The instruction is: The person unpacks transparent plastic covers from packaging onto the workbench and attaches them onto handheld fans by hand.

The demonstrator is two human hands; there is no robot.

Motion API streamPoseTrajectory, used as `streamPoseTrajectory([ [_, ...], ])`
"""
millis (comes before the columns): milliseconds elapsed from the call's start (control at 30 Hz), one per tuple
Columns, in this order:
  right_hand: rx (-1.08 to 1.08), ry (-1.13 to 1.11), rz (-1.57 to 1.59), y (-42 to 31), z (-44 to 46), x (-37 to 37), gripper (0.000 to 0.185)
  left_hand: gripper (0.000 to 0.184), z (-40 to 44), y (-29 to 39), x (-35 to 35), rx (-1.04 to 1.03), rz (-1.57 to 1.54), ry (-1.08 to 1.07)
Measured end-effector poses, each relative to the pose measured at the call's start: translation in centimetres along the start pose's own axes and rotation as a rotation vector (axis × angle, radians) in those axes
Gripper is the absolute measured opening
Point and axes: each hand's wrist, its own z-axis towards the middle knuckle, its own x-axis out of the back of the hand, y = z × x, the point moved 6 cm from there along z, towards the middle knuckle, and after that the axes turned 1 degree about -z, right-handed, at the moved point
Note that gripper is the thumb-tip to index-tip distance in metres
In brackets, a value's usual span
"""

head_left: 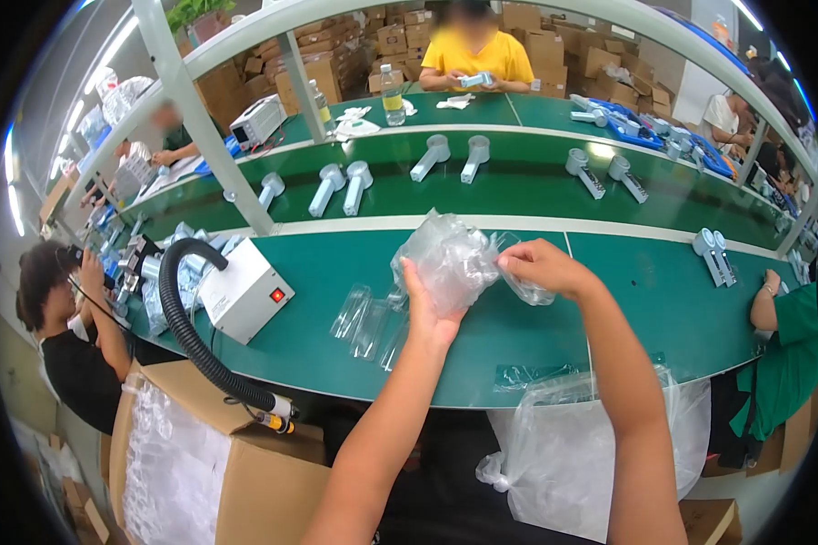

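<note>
Over the green table, my left hand [432, 304] grips a crumpled clear plastic bag [445, 259] from below, fingers wrapped partly behind it. My right hand [541, 266] pinches a clear plastic edge at the bag's right side. A transparent piece [529, 292] hangs just under those fingers; whether it belongs to the bag I cannot tell. Several clear plastic covers [368, 331] lie on the table left of my left forearm.
A white box with a red switch [254, 289] and black hose [168, 291] stands left. Below it is an open carton [273, 481] of clear plastic pieces. A plastic sack [554, 472] hangs at the table edge. Several light-blue handled parts [327, 189] line the raised strip. Co-workers sit around.
</note>
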Motion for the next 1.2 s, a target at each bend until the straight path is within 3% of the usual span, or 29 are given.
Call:
streamPoseTrajectory([
  [33,0.045,-0.05,-0.045,-0.5,-0.2,-0.2,0.028,0.077,0.1,-0.1,0.0,0.0,0.003,-0.002],
  [67,0.049,-0.032,-0.298,-1.5,-0.1,-0.1,0.026,0.077,0.2,-0.1,-0.2,-0.007,-0.002,-0.019],
  [100,0.043,-0.032,-0.297,-1.4,0.2,0.0,0.026,0.077,0.1,-0.2,-0.2,-0.001,-0.003,-0.016],
  [167,0.06,0.022,-0.228,-1.7,0.9,0.5,0.021,0.076,-0.1,-0.1,0.1,0.033,0.051,0.063],
  [200,-0.03,0.01,-0.037,-1.5,1.2,1.2,0.023,0.076,-0.3,-0.1,0.2,0.043,0.057,0.066],
  [433,0.018,0.047,0.075,-4.8,2.0,4.7,0.028,0.074,-1.9,0.0,-0.5,-0.01,0.059,0.01],
  [533,0.249,0.269,0.283,-7.0,1.3,7.4,0.021,0.074,-2.7,0.3,-0.9,-0.046,0.096,0.016],
  [600,0.269,0.331,0.295,-6.6,1.6,9.4,0.02,0.075,-2.9,0.5,-0.7,-0.057,0.117,0.01],
  [633,0.122,0.31,0.053,-5.6,2.0,9.2,0.019,0.076,-3.0,0.5,-0.6,-0.052,0.091,0.017],
  [667,0.239,0.246,-0.02,-5.4,2.3,7.6,0.012,0.077,-3.1,0.4,-0.6,-0.045,0.065,0.023],
  [700,0.198,0.169,-0.096,-4.2,2.4,6.0,0.012,0.078,-3.0,0.3,-0.7,-0.037,0.039,0.025],
  [767,0.315,0.053,-0.084,-4.2,2.2,2.7,0.03,0.078,-3.0,0.1,-1.0,-0.032,0.036,-0.009],
  [867,0.122,0.172,-0.235,-1.1,3.4,0.4,0.034,0.079,-2.8,-0.3,-1.0,-0.032,0.026,0.004],
  [900,0.096,0.34,-0.112,0.1,3.7,0.6,0.034,0.079,-2.8,-0.5,-0.9,-0.029,0.026,0.032],
  [933,0.098,0.332,-0.11,-0.2,3.7,0.4,0.034,0.079,-2.6,-0.5,-0.8,-0.031,0.025,0.056],
  [1000,-0.094,0.361,0.01,0.5,3.3,0.8,0.035,0.079,-2.4,-0.3,-0.8,-0.034,0.015,0.071],
  [1033,-0.074,0.211,0.009,1.1,4.0,0.0,0.035,0.079,-2.3,-0.2,-0.9,-0.034,0.038,0.045],
  [1067,-0.082,0.214,0.015,1.9,4.2,-0.3,0.035,0.078,-2.4,-0.3,-1.1,-0.031,0.061,0.016],
  [1133,-0.032,0.392,-0.015,2.0,4.5,0.4,0.037,0.078,-2.3,-0.3,-1.3,-0.019,0.087,0.005],
  [1167,-0.057,0.552,-0.187,1.7,4.3,1.9,0.038,0.078,-2.3,-0.2,-1.4,-0.016,0.109,-0.004],
  [1200,-0.058,0.553,-0.184,1.5,4.8,2.5,0.038,0.078,-2.3,0.0,-1.3,-0.015,0.112,-0.004],
])
